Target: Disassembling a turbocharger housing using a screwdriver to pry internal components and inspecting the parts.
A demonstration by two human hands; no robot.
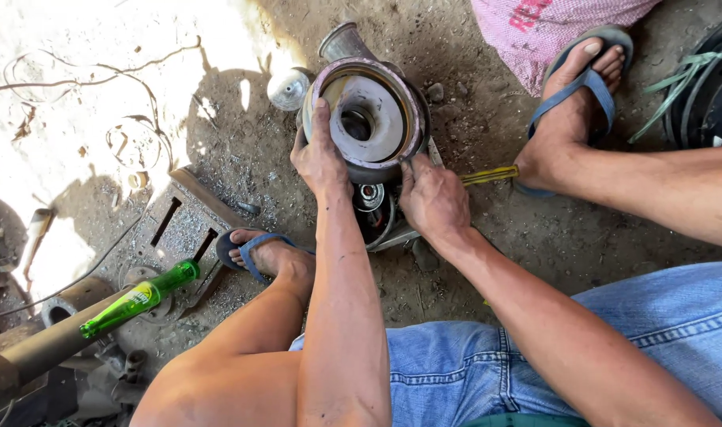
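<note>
- Head view: a person squats over a round metal pump housing (369,119), tipped on its side on the dirt floor (495,237), upper middle of the frame.
- Left hand (320,158) lies on the housing's left rim, thumb up over the edge, fingers wrapped round the outer wall — closed on the rim, steadying it.
- Right hand (433,198) sits at the lower right of the housing, fingers closed around a yellow-handled tool (487,175) whose working end is hidden between hand and housing; the tip cannot be made out.
- Housing stands open: a pale inner disc (373,119) with a dark centre bore is exposed. A loose bearing ring (369,194) lies just below the housing, between the hands.
- Judgement: the casing looks already opened up and partly stripped, with prying at the lower rim in hand; how much remains inside cannot be told.
- Around: silvery cap (288,87) just left of the housing; green glass bottle (139,299) lower left, resting on a rusty pipe (52,340); slotted metal plate (179,225) beside the sandalled foot (266,255); pink woven sack (551,24) at the top right.
- Both knees and feet crowd the housing; the right wrist hides the tool's contact point.
</note>
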